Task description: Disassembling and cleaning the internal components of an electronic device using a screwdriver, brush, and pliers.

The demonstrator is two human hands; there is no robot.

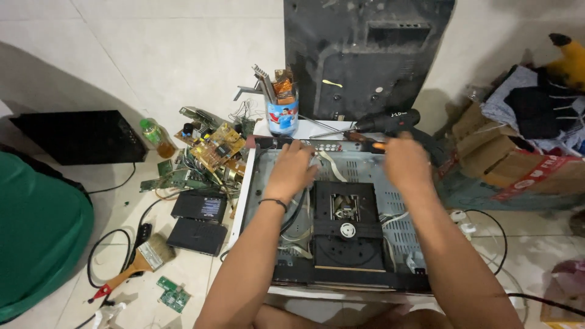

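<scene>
Hands work at the far edge of an opened disc player (365, 176), a metal chassis lying on the tiled floor (152, 67) with its black disc tray mechanism (346, 228) in the middle. The left hand (292, 167) rests with fingers curled down onto the far left corner of the chassis, near a pale ribbon cable (332, 164); whether it pinches anything cannot be told. The right hand (405, 161) is closed around a screwdriver (350, 135) with an orange handle, its shaft pointing left along the far rim. Just beyond lies a black cordless drill (390, 120). To the left, loose circuit boards (216, 146), two small black boxes (198, 222) and a paintbrush (143, 259) are scattered on the floor. A can (282, 113) holding tools stands at the far side, before a dark back panel (365, 55).
</scene>
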